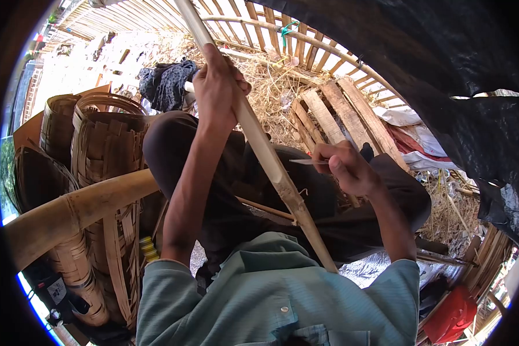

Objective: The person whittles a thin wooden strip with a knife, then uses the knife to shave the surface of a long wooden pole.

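Note:
A long pale bamboo pole (261,144) runs from the top of the view down across my lap to my shirt. My left hand (218,89) is wrapped round its upper part. A node and a lighter shaved patch show on the lower half of the pole. To the right of the pole, my right hand (349,167) is closed on a knife, its handle hidden in my fingers. The knife blade (307,162) points left towards the pole, and a gap shows between them.
Woven bamboo baskets (106,138) stand at the left, with a thick bamboo pole (92,202) crossing before them. Wooden planks (352,109) and straw (274,86) lie ahead. A black tarp (444,63) hangs at the upper right. A red object (451,314) is at the lower right.

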Demonstrator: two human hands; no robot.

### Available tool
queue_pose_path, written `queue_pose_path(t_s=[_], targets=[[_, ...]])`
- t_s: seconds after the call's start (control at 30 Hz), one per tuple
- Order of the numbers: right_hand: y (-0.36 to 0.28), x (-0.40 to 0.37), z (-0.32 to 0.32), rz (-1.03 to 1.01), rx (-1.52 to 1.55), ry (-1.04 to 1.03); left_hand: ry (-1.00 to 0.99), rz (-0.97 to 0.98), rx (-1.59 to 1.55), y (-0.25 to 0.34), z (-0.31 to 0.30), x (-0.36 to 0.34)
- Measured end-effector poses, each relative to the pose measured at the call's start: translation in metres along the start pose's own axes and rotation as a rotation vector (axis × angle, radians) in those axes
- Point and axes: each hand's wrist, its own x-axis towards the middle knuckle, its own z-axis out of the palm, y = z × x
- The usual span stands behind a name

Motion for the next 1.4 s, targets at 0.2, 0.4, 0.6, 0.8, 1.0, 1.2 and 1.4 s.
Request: queue_pose_path(t_s=[0.2,0.4,0.6,0.8,1.0,1.2,1.4], targets=[[-0.011,-0.006,0.021,-0.142,-0.17,-0.098,-0.032,-0.021,-0.187,0.005,-0.024,0.009],[-0.009,-0.01,0.038,-0.303,-0.472,-0.173,0.015,-0.166,-0.224,-0.002,-0.03,0.014],[-0.006,-0.005,0.042,-0.271,-0.556,-0.113,0.037,-0.275,-0.226,-0.007,-0.02,0.007],[0.002,0.008,0.048,-0.29,-0.64,-0.033,0.021,-0.285,-0.233,-0.008,-0.02,0.004],[0.007,0.015,0.051,-0.303,-0.649,0.003,0.039,-0.255,-0.202,-0.007,-0.025,0.01],[0.009,0.013,0.039,-0.385,-0.508,-0.122,0.062,-0.234,-0.177,-0.005,-0.026,0.011],[-0.004,0.006,0.041,-0.454,-0.557,-0.242,0.11,-0.215,-0.143,-0.004,-0.021,0.009]])
